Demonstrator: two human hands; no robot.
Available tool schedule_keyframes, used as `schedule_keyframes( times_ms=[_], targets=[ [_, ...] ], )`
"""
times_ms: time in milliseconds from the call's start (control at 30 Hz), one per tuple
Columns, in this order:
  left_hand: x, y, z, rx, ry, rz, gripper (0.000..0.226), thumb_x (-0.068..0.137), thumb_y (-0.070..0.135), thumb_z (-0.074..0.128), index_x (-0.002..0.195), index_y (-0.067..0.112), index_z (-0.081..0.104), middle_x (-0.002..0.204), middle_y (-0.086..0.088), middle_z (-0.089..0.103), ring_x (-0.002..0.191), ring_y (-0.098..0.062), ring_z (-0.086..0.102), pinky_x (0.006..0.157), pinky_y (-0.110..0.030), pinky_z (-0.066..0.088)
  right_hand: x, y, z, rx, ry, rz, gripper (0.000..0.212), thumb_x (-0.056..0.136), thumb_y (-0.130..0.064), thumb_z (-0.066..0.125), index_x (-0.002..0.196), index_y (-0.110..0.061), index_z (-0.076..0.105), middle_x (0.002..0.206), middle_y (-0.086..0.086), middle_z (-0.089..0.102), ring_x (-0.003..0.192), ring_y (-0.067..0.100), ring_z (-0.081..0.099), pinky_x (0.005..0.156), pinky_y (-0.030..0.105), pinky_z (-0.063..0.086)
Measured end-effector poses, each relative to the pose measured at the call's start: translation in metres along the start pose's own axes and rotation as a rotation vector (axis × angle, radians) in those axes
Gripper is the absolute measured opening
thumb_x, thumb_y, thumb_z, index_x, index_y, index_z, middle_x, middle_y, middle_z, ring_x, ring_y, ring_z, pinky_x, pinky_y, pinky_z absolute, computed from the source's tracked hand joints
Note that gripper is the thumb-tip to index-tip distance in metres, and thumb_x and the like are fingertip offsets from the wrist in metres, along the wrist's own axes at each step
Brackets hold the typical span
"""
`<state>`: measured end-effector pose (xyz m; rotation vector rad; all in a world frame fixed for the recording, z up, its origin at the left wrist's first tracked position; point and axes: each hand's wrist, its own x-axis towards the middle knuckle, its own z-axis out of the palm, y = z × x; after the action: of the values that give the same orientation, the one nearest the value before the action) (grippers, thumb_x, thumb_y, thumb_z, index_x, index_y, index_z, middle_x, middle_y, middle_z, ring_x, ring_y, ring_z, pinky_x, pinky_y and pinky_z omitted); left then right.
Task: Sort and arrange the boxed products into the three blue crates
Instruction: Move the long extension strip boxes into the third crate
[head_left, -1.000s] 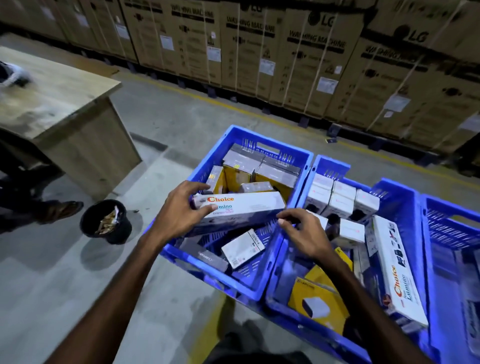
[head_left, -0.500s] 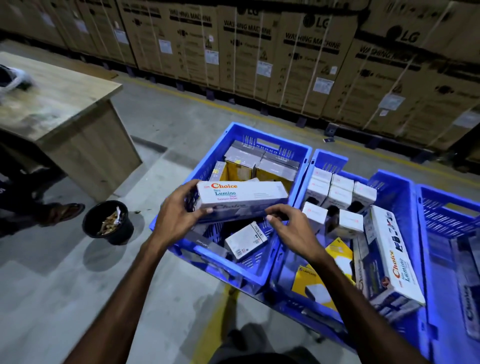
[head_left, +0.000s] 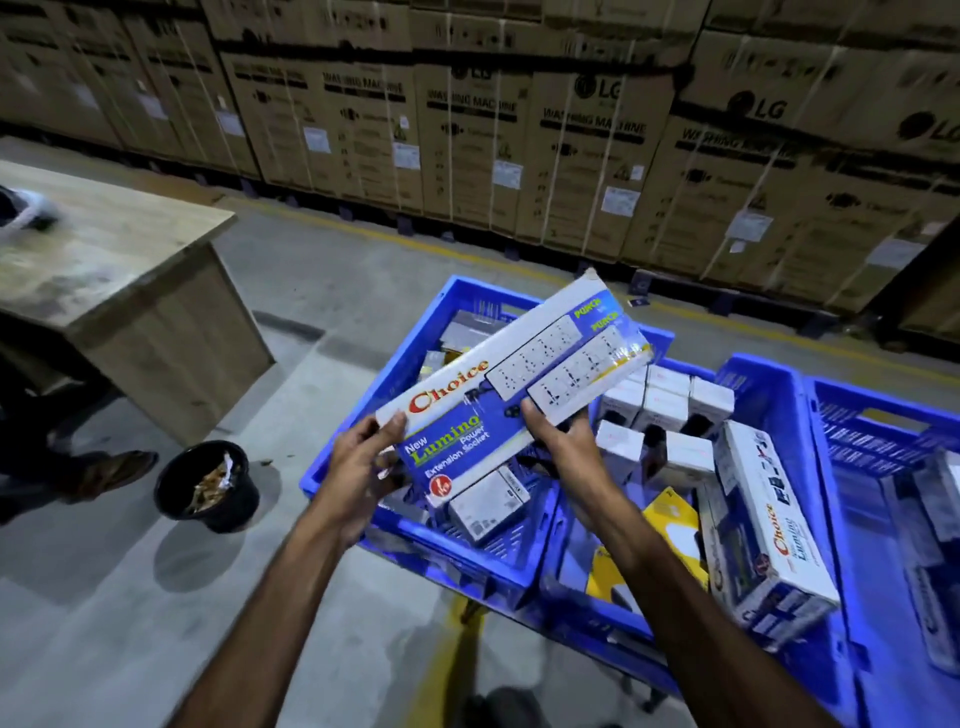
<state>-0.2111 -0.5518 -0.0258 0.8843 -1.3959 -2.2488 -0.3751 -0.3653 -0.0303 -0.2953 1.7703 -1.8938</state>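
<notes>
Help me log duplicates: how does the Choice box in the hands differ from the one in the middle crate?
The held Choice box is lifted above the left crate, its printed front facing the camera; left hand and right hand grip it. The middle-crate Choice box rests untouched on its edge. Both show Choice Lumino branding.

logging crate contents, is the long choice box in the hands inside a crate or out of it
Out. Both the left hand and right hand hold the Choice box tilted in the air above the left crate, touching no crate.
</notes>
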Motion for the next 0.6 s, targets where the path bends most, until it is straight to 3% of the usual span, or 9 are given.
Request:
schedule_keyframes(
  times_ms=[100, 200, 267, 333, 433, 533, 600],
  targets=[
    [-0.005, -0.019, 0.036, -0.079, -0.059, -0.075, 0.023, 0.099, 0.028, 0.065, 0.116, 0.014, 0.067, 0.104, -0.008, 0.08, 0.073, -0.016, 0.075, 0.054, -0.027, 0.057, -0.006, -0.003, -0.015, 0.14, 0.09, -0.029, 0.063, 0.086, -0.04, 0.081, 0.14, -0.022, 0.054, 0.133, 0.002, 0.071, 0.123, 0.028, 0.068, 0.102, 0.055, 0.055],
    [-0.009, -0.043, 0.078, -0.049, -0.064, -0.023, 0.04, 0.094, 0.027, 0.07, 0.127, 0.006, 0.062, 0.122, -0.016, 0.075, 0.094, -0.026, 0.075, 0.07, -0.038, 0.063, -0.015, -0.008, -0.05, 0.126, 0.184, -0.031, 0.056, 0.09, -0.043, 0.078, 0.139, -0.024, 0.059, 0.132, 0.0, 0.072, 0.123, 0.026, 0.068, 0.104, 0.054, 0.054],
    [-0.014, -0.059, 0.112, -0.02, -0.064, 0.048, 0.043, 0.091, 0.022, 0.074, 0.128, 0.006, 0.06, 0.124, -0.012, 0.075, 0.103, -0.028, 0.073, 0.081, -0.044, 0.061, -0.026, -0.011, -0.078, 0.13, 0.254, -0.013, 0.06, 0.088, -0.05, 0.078, 0.139, -0.022, 0.061, 0.133, 0.003, 0.072, 0.124, 0.028, 0.067, 0.108, 0.057, 0.051],
    [-0.023, -0.073, 0.152, 0.022, -0.09, 0.111, 0.044, 0.084, 0.023, 0.078, 0.123, 0.01, 0.06, 0.119, -0.006, 0.077, 0.108, -0.026, 0.073, 0.087, -0.043, 0.06, -0.037, -0.014, -0.111, 0.164, 0.35, -0.002, 0.054, 0.092, -0.045, 0.074, 0.138, -0.018, 0.063, 0.13, 0.009, 0.073, 0.118, 0.027, 0.071, 0.099, 0.049, 0.058],
    [-0.038, -0.092, 0.208, 0.087, -0.133, 0.162, 0.054, 0.076, 0.023, 0.088, 0.12, 0.009, 0.059, 0.113, -0.008, 0.077, 0.101, -0.021, 0.075, 0.08, -0.028, 0.059, -0.061, -0.026, -0.158, 0.225, 0.444, 0.034, 0.043, 0.098, -0.039, 0.065, 0.134, -0.015, 0.066, 0.122, 0.011, 0.076, 0.102, 0.024, 0.075, 0.072, 0.03, 0.061],
    [-0.058, -0.109, 0.257, 0.207, -0.147, 0.218, 0.053, 0.075, 0.022, 0.093, 0.114, 0.015, 0.059, 0.105, 0.001, 0.077, 0.09, -0.013, 0.074, 0.077, -0.028, 0.057, -0.082, -0.034, -0.203, 0.193, 0.588, 0.046, 0.039, 0.1, -0.042, 0.062, 0.128, -0.016, 0.068, 0.114, 0.007, 0.079, 0.093, 0.021, 0.077, 0.074, 0.031, 0.061],
    [-0.076, -0.117, 0.284, 0.288, -0.145, 0.272, 0.056, 0.071, 0.034, 0.095, 0.11, 0.021, 0.057, 0.102, 0.005, 0.076, 0.087, -0.012, 0.073, 0.078, -0.033, 0.059, -0.093, -0.036, -0.228, 0.162, 0.661, 0.086, 0.04, 0.099, -0.047, 0.062, 0.125, -0.017, 0.068, 0.113, 0.007, 0.079, 0.09, 0.02, 0.077, 0.074, 0.034, 0.06]
  ],
)
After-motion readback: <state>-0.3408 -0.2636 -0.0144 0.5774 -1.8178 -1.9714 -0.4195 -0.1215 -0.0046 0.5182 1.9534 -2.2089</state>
